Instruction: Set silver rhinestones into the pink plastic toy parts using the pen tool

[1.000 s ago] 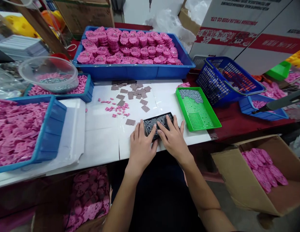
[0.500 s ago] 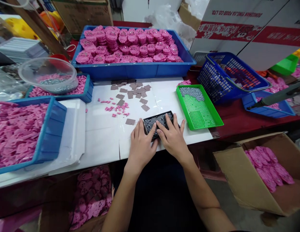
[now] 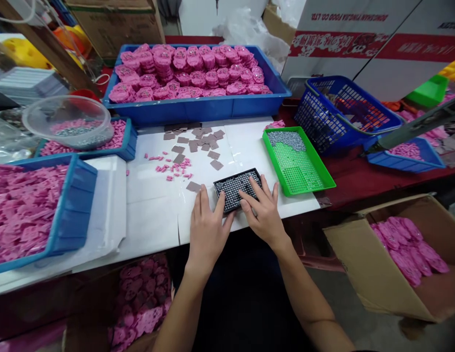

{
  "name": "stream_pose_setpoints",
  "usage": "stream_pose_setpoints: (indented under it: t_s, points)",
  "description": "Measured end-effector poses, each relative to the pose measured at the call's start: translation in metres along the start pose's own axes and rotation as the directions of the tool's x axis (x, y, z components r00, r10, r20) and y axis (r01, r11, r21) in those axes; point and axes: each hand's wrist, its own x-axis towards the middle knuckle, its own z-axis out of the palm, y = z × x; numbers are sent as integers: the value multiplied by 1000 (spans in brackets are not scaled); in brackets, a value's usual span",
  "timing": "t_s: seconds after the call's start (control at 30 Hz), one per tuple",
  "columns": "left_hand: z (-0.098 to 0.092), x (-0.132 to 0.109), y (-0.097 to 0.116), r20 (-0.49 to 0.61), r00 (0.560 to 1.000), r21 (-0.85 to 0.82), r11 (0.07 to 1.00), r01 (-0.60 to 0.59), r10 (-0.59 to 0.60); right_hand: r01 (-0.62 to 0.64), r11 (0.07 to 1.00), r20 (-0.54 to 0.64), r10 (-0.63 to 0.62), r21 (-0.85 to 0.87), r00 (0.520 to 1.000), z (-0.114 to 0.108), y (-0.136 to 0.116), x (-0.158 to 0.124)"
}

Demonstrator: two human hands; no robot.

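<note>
A small black tray [image 3: 238,187] with rows of tiny silvery pieces in its grid lies near the table's front edge. My left hand [image 3: 208,222] grips its left end, fingers along the side and thumb by the front rim. My right hand [image 3: 263,211] is open over the right part of the tray, fingers spread, with fingertips touching the pieces. Just right of it stands a green perforated tray [image 3: 303,166] with grey metal bits heaped at its far end. Grey-brown square pieces [image 3: 205,142] and small pink pegs [image 3: 174,167] lie scattered beyond my left hand.
A long blue bin [image 3: 201,106] of stacked pink pieces spans the back. Left are a blue bin [image 3: 79,195] of flat pink parts and a clear bowl [image 3: 68,105]. A blue basket [image 3: 319,112] stands right; an open carton [image 3: 377,264] sits below the table.
The view has shifted slightly. My left hand has drawn back a little from over the tray, baring more of its left side. My right fingers have moved slightly across the pieces.
</note>
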Motion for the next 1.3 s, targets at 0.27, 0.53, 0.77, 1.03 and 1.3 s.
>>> stream_pose_setpoints:
  t_s: [0.27, 0.53, 0.77, 1.03, 1.3]
  points:
    - [-5, 6, -2, 86, 996, -2, 1000, 8, -8, 43, 997, 168, -31, -70, 985, -4, -9, 8]
    - [-7, 9, -9, 131, 990, -54, 998, -45, 52, 5, 996, 96, 3, -85, 995, -1, -7, 1]
    - [-12, 4, -2, 90, 995, -30, 999, -27, 30, 25, 997, 120, -16, -77, 993, -1, -9, 3]
    - [-10, 7, -6, 94, 994, -70, 997, -40, 46, -23, 993, 188, 43, -112, 981, -3, -15, 10]
    - [-10, 6, -4, 91, 994, -92, 994, -53, 61, -16, 997, 149, 28, -76, 988, -2, -11, 7]
